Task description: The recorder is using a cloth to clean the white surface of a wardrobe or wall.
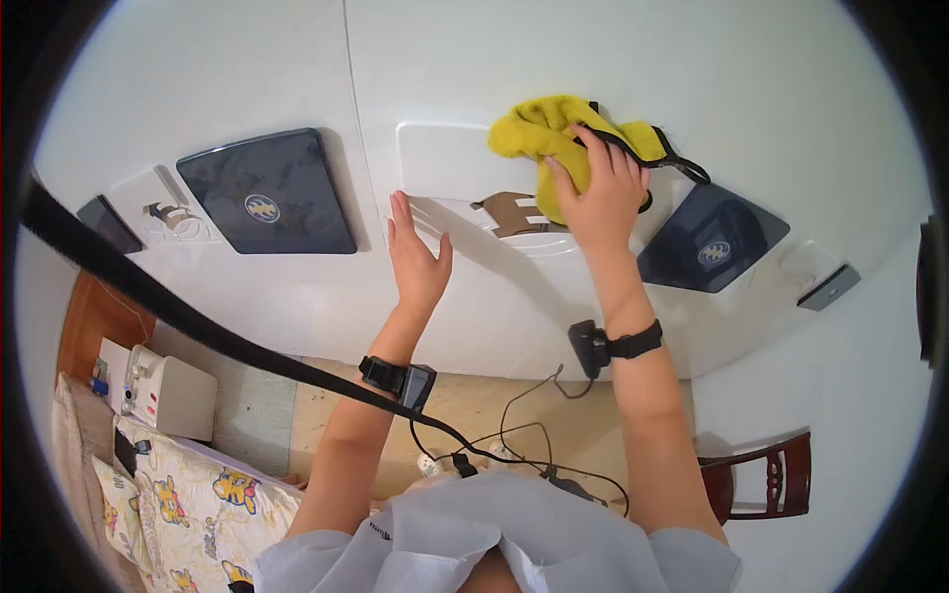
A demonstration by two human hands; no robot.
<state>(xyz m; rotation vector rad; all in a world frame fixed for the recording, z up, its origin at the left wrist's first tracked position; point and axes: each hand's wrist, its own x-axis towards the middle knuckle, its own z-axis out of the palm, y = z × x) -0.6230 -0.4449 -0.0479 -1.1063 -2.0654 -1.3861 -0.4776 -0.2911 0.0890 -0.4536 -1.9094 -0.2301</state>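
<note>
My right hand presses on a bunched yellow plush cloth, its fingers curled over the black-trimmed fabric. The cloth has a black hanging loop and lies across the right part of a pale rectangular panel. Below that panel shows a brown patch with white strips, partly hidden by the cloth. My left hand holds nothing. Its fingers point up and its thumb is spread, with the fingertips at the panel's lower left corner; contact there cannot be made out. Each wrist wears a black strapped device.
Dark flat panels with round emblems lie left and right on the white surface. A black strap crosses the view. Cables hang near my body. A wooden chair, a white box-shaped appliance and a bed stand around.
</note>
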